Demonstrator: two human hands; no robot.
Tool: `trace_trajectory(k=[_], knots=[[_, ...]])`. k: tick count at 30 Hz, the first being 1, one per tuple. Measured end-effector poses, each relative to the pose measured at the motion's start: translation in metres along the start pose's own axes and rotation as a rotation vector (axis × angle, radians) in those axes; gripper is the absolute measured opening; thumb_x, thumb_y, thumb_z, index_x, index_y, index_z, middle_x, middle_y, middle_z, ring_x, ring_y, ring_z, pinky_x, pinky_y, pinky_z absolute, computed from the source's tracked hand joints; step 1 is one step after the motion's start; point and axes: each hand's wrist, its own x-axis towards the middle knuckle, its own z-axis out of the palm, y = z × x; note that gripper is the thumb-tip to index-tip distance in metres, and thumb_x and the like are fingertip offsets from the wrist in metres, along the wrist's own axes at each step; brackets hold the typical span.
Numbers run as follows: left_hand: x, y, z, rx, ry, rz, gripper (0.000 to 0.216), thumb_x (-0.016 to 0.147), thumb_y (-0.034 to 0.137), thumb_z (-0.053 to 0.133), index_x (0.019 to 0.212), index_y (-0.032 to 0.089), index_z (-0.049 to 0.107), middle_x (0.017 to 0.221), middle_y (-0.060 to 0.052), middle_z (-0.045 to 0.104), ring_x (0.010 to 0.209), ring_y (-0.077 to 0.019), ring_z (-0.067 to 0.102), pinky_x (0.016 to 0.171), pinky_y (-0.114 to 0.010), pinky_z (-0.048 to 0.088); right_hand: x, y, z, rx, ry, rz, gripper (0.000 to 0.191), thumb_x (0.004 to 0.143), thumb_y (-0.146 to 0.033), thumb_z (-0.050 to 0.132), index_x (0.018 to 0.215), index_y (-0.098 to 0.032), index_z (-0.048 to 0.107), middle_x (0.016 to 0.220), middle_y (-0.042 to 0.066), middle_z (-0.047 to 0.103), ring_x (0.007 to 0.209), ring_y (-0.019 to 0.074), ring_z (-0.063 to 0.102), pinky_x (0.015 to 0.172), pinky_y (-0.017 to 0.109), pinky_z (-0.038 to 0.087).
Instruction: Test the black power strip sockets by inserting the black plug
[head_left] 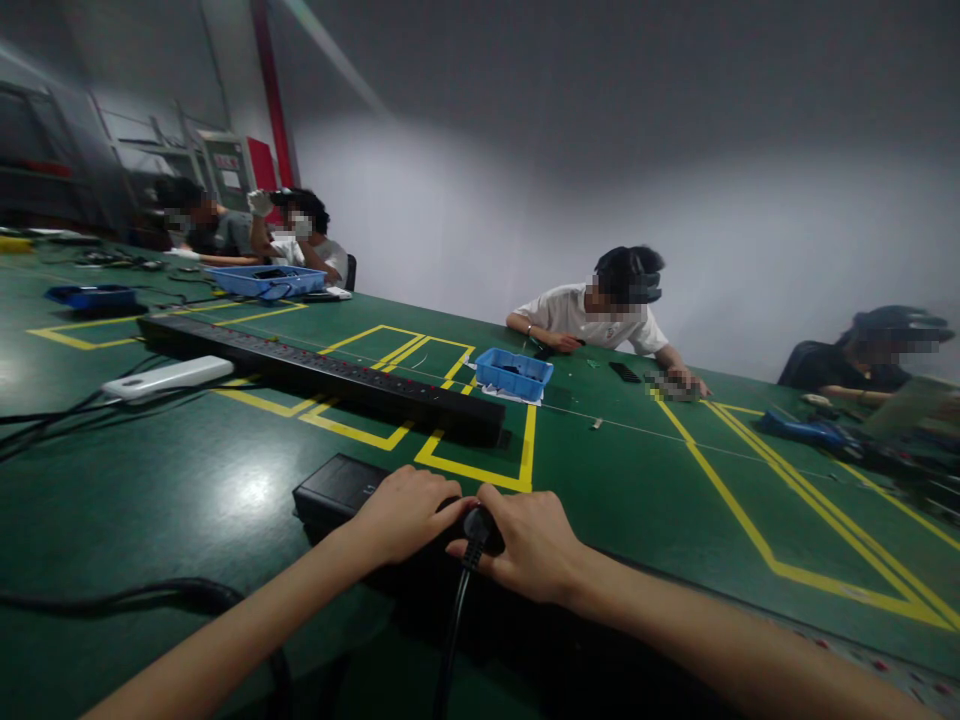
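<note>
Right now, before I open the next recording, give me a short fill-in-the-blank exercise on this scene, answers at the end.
1. The right hand is at a black plug whose cable runs toward the ____ edge of the picture.
2. The tape outlining shapes on the green tabletop is ____.
3. In the picture, the slim white device lies to the ____ of the left hand.

Missing words: bottom; yellow; left.
</note>
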Motion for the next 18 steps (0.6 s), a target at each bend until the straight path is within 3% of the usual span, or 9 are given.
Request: trace_trajectory(k=[18], knots=[[-0.0001,0.0002,-0.0012,-0.014,0.006,0.021,0.044,0.087,0.045,0.022,0.082,0.023,0.060,0.083,-0.002,0.067,0.080,-0.0200,0.059,0.072,-0.032,0.036,-0.0004,0.0016,0.0029,-0.003,0.013,0.014,0.051,0.080,-0.066,0.030,0.090,-0.018,0.046,0.077,0.006,0.064,0.067,0.0204,0.060,0.051,0.024,0.025]])
